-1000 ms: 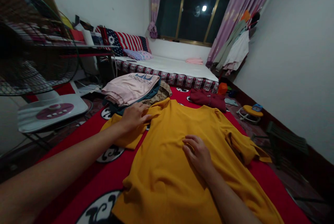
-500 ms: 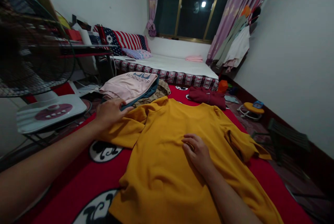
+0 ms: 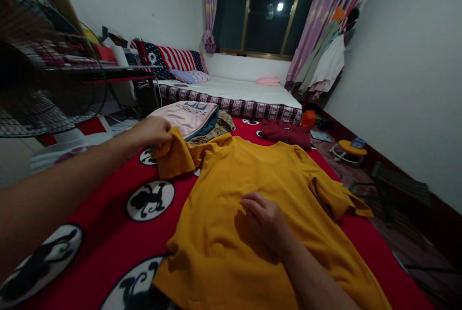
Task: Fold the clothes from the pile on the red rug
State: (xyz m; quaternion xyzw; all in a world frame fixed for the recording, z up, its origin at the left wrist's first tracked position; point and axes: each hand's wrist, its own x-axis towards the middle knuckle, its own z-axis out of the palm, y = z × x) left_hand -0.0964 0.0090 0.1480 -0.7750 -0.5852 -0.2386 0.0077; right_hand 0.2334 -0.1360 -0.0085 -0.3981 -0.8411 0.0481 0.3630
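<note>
Lettering [image 3: 191,109] blurs on pink cloth [image 3: 176,120]; left hand [image 3: 153,132] clenches yellow sleeve [image 3: 176,160], right hand [image 3: 266,217] half-curled and empty.

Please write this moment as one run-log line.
left hand: gripping sleeve of yellow garment | right hand: above the same garment | yellow garment: spread on red cover | maroon garment: folded, farther back

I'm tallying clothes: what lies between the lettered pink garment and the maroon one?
From the pink garment to the maroon garment, the head view shows teal cloth, brown patterned cloth, then red blanket.
</note>
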